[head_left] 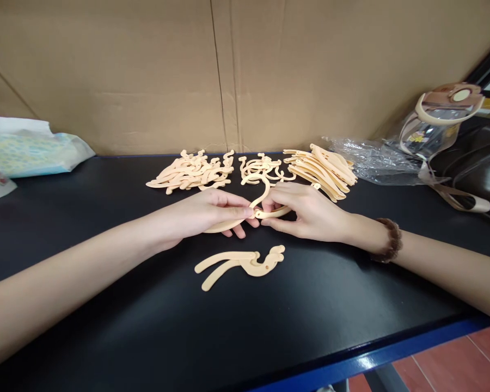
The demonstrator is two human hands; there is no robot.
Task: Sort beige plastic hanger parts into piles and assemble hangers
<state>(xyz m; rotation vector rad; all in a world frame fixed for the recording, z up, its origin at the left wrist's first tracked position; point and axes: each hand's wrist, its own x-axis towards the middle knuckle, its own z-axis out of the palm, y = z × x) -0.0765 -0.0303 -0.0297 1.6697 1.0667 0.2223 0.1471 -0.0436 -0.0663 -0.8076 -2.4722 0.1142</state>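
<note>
Over the middle of the table, my left hand [212, 214] pinches a cream plastic hanger arm [224, 226] between thumb and fingers. A curved hanger hook [265, 188] rises from the same spot, by my left thumb. My right hand [306, 209] is closed on a second curved hanger arm [273, 214], whose holed end meets the other parts at my left fingertips. Whether they are joined there I cannot tell. Below my hands lies a separate cream plastic assembly [261, 267] with two long prongs and a knobbed end.
Behind my hands lie piles of cream plastic parts: knobbed pieces [191, 171], small hooks [255, 163] and long arms [322, 171]. Clear plastic bag [375, 160], water bottle [433, 122] and dark bag [477, 163] stand right; a tissue pack [32, 149] left. Cardboard [147, 71] backs the table.
</note>
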